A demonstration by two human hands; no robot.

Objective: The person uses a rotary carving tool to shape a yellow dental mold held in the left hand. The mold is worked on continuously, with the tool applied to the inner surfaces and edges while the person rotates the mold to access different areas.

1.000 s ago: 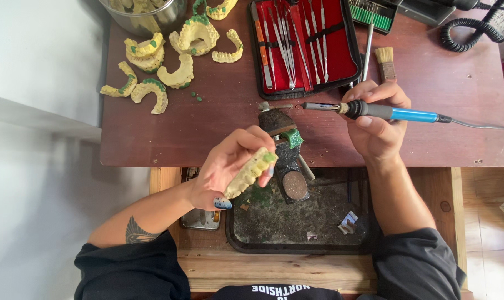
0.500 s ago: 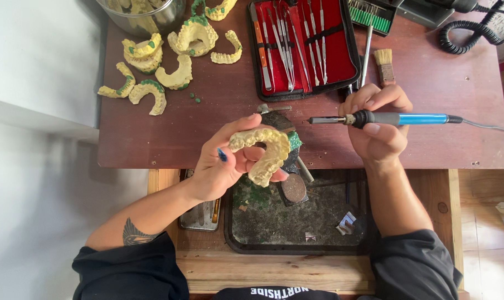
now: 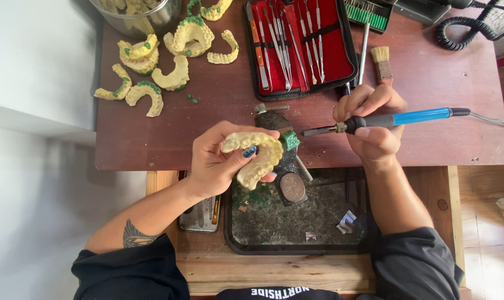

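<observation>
An open red-lined black instrument case [image 3: 300, 47] lies on the table.

We look down on a reddish-brown tabletop [image 3: 429, 83], worn & scuffed, w/ a paler wooden bench [image 3: 274, 275] set lower on the near side. Left of both runs a white surface [image 3: 35, 61] w/ a grey-white floor [image 3: 35, 222] below it. At far right, a strip of light wood flooring [image 3: 493, 228]. Light is even, soft daylight.
</observation>
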